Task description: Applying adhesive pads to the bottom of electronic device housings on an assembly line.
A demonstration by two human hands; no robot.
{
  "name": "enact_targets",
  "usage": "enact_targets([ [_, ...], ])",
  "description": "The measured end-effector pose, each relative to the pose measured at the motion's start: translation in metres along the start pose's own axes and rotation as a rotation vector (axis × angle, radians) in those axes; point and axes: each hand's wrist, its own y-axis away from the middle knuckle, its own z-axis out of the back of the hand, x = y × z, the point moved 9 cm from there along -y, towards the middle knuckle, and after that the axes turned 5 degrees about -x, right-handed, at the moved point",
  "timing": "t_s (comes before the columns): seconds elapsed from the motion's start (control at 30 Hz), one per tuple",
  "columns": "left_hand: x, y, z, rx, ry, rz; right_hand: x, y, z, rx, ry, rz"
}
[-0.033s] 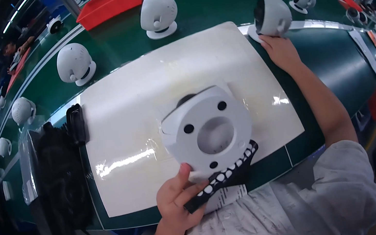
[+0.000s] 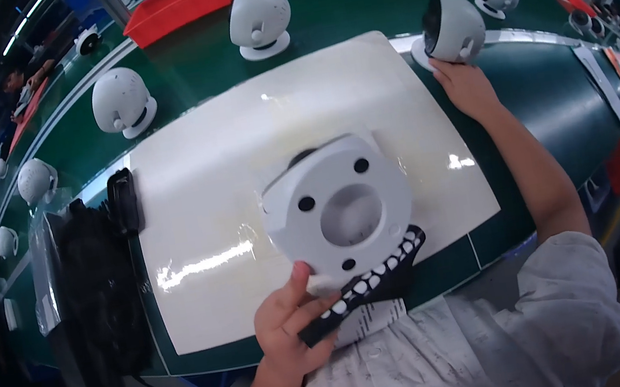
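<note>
My left hand [image 2: 286,327] is closed on a black strip [image 2: 369,285] dotted with white round spots, near the table's front edge. Its thumb reaches the lower edge of a white camera-like device [image 2: 304,231], whose round base faces up with three black round pads and a hollow centre. Whether the hand also bears that device's weight, I cannot tell. At the far right, my stretched right arm ends in my right hand [image 2: 468,91], its fingers at the white base of another rounded white device [image 2: 458,28] with a dark front. The fingertips are partly hidden beneath it.
A pale mat [image 2: 194,179] covers the green table [image 2: 211,79]. More white devices [image 2: 121,100] stand along the back, near a red bin [image 2: 179,7]. Black items [image 2: 100,275] and a clear plastic bag [image 2: 46,268] lie on the left. Other people sit farther off.
The device at my right hand has shifted slightly right and nearer. The view has moved a little; my left hand keeps its hold on the strip.
</note>
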Motion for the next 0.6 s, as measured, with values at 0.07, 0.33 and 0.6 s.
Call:
enact_targets([
  [0.07, -0.005, -0.008, 0.006, -0.055, 0.048, -0.016, -0.007, 0.012, 0.008, 0.153, -0.099, -0.165],
  [0.33, -0.022, -0.035, 0.023, -0.047, 0.238, 0.208, 0.077, 0.033, 0.122, 0.058, -0.387, -0.044],
  [0.6, -0.037, -0.036, 0.033, -0.103, 0.170, 0.168, 0.229, 0.055, 0.231, 0.039, -0.985, 0.526],
])
